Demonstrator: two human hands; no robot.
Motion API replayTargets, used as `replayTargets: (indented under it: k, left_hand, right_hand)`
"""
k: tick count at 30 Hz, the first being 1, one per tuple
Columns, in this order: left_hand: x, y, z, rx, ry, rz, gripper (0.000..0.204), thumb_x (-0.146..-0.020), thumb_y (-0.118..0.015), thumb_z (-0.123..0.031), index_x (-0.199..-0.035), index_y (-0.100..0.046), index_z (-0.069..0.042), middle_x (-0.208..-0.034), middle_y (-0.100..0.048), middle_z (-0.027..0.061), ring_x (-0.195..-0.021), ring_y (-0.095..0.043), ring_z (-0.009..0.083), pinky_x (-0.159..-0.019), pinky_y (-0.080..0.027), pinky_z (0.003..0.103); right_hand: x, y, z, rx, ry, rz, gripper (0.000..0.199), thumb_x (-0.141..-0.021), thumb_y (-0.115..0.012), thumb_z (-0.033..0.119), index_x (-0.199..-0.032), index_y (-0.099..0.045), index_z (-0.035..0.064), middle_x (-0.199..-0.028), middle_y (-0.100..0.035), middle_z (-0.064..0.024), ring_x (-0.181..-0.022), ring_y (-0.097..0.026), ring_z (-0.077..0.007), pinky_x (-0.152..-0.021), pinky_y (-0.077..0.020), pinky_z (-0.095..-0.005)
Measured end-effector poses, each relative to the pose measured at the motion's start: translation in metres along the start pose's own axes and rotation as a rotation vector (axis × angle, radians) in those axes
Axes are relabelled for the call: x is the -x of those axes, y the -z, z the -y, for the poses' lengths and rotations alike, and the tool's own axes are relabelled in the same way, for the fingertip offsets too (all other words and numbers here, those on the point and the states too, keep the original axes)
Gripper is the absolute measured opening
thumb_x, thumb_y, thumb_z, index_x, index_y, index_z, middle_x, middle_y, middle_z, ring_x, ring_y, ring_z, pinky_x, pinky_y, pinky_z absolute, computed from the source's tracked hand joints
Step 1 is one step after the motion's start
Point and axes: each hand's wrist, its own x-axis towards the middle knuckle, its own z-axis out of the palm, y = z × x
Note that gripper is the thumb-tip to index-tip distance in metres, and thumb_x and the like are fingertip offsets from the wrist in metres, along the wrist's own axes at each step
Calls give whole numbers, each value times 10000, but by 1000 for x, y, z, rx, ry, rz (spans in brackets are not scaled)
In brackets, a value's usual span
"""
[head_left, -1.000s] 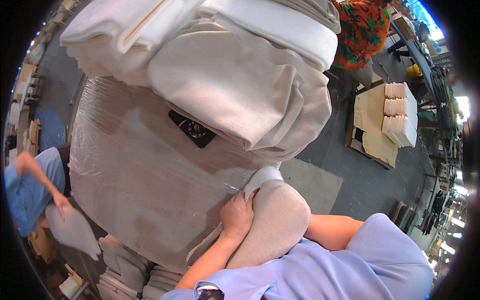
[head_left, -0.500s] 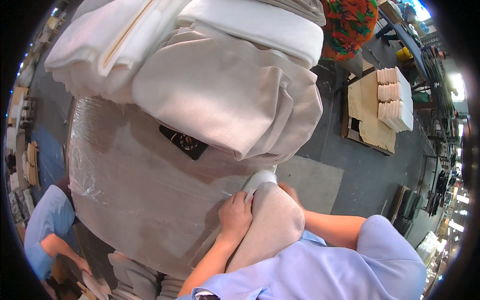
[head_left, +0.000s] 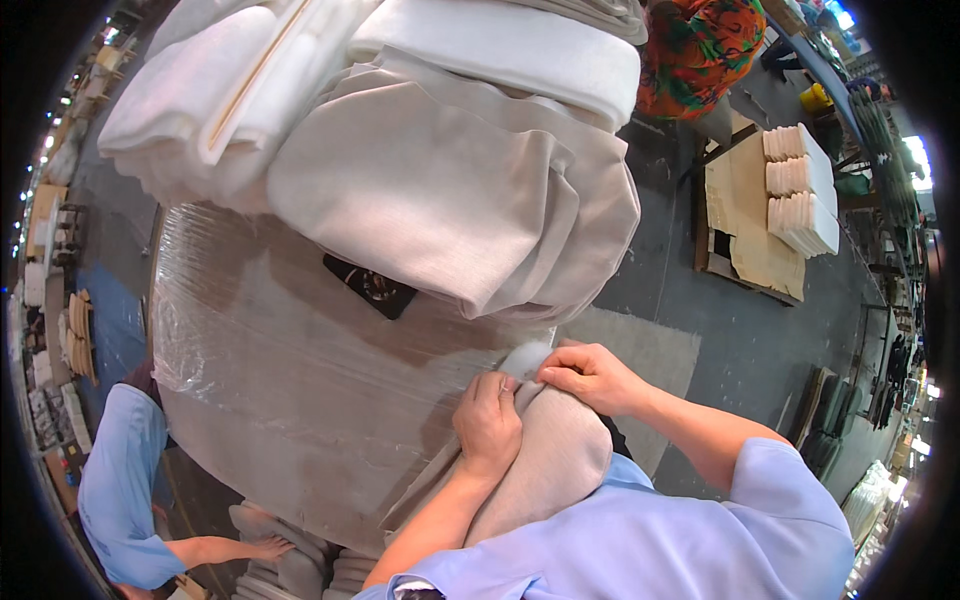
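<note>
A stuffed beige cushion [head_left: 552,462] lies against my chest at the near edge of a table covered in clear plastic film [head_left: 270,390]. My left hand [head_left: 488,422] presses on its top and pinches the fabric at its open end. My right hand [head_left: 592,376] grips the same end from the right, where white filling [head_left: 526,357] bulges out. Both hands meet at that opening.
A pile of folded beige and white fabric [head_left: 430,170] fills the far side of the table, with a black device [head_left: 369,287] below it. A person in blue [head_left: 125,490] bends at lower left over stacked cushions [head_left: 300,560]. A pallet with white stacks [head_left: 790,190] stands at right.
My right hand has come over from behind the cushion to its open end beside my left hand. The view has tilted, and the person at left has bent lower.
</note>
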Motion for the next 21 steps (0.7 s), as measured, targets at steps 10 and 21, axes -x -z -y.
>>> replayTargets:
  k: [10,21]
  left_hand:
    - [11,-3,4,10,-257,-37,77,-894,-737,-60,-895,-661,-58,-796,-626,118,-705,-615,336,-632,-495,442]
    - [12,5,-6,6,-451,-44,121,-852,-806,-67,-886,-692,-49,-782,-628,70,-675,-615,262,-591,-493,383]
  right_hand:
    - [14,18,-5,58,193,135,247,-1029,-670,267,-1036,-766,39,-969,-648,-93,-938,-621,-218,-841,-513,-347]
    - [-45,44,35,382,154,580,199,-1011,-603,54,-1156,-738,70,-1056,-705,-115,-996,-694,-279,-870,-537,-404]
